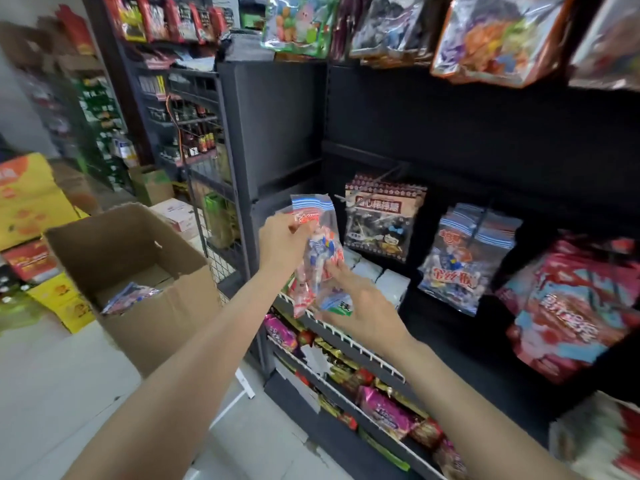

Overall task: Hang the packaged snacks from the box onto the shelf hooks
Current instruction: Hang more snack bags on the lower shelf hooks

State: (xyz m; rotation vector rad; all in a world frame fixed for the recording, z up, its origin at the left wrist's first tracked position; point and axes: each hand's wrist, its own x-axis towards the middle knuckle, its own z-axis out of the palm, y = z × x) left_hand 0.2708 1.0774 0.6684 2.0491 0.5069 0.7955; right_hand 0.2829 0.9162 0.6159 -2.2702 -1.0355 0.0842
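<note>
While we read the frame from its left edge, we first meet the cardboard box (138, 271) at centre left, its flaps open and a few more packets (130, 296) lying in its bottom. Just right of it, at the middle of the frame, our left hand (282, 242) pinches the top edge of the snack packet (320, 258), thumb and fingers curled onto the blue-striped header. Our right hand (360, 306) holds the packet's lower end, fingers curled under it, and seems to hold a second, green-and-white packet (337, 304) as well, though we cannot tell for sure. The snack packet is in the air in front of the dark shelf unit (277, 116), not yet on any hook.

We judge the packet light and soft: thin clear film, loose sweets inside, so it will sag and slip. The stiffer header strip is the place to take it, leaving the hang hole free.

Further right, a brown-patterned bag (382, 216) hangs on a hook (388, 174), then a bunch of blue-striped packets (467, 251) like ours, then red bags (581, 306) at the right edge.

Much is unclear. Motion blur smears the hooks, so we cannot see which one is free. The hang hole in our packet is not visible, our fingers cover part of its top, and the bags along the upper edge are cut off.
</note>
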